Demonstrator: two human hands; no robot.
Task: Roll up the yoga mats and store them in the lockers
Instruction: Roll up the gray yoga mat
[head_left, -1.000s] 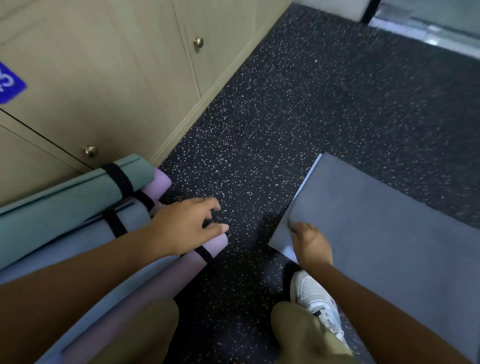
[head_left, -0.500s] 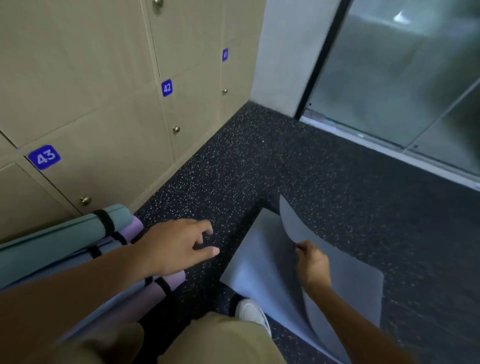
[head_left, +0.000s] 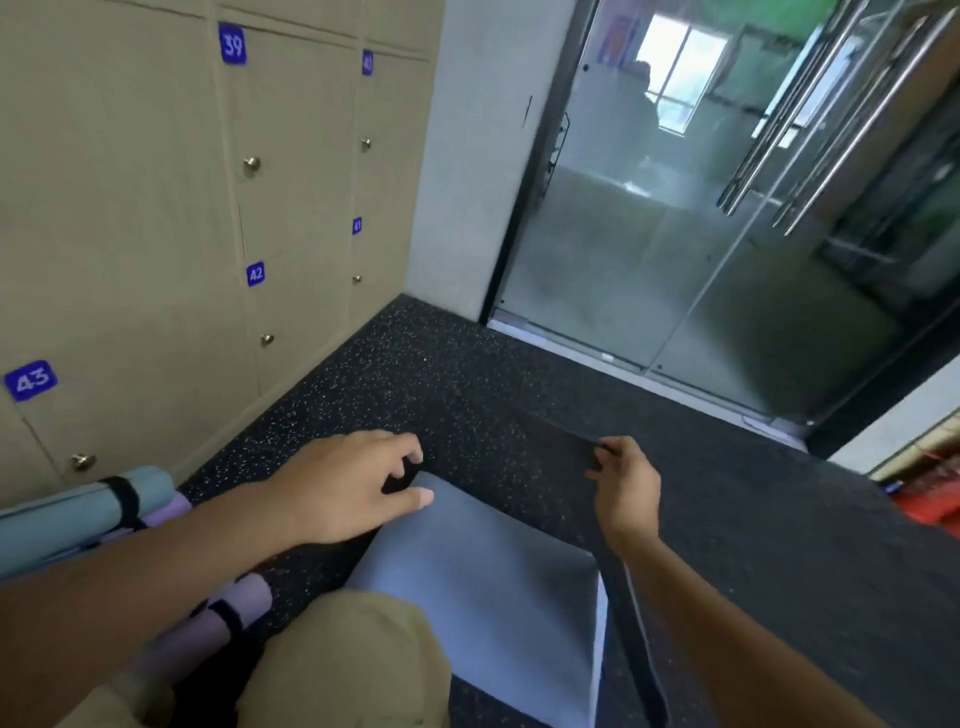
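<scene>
A grey-blue yoga mat (head_left: 483, 587) lies unrolled on the dark speckled floor in front of my knee, with its far end lifted. My right hand (head_left: 623, 483) pinches that raised edge at the right. My left hand (head_left: 348, 483) curls onto the mat's left corner, thumb on the pale surface. Rolled mats bound with black straps lie at the left: a green one (head_left: 78, 512) on top and a purple one (head_left: 241, 605) lower down. The beige lockers (head_left: 156, 234) with blue number plates all have their doors closed.
A glass sliding door (head_left: 701, 234) with steel handles fills the far right, on a metal floor track. A white wall pillar (head_left: 467, 156) stands between lockers and door. Something orange-red (head_left: 930, 493) sits at the right edge. My knee in tan trousers (head_left: 353, 660) is low in view.
My head has tilted up, so lockers and door came into view. My right hand has raised the mat's edge higher. My left hand left the rolled mats and reached the mat's corner.
</scene>
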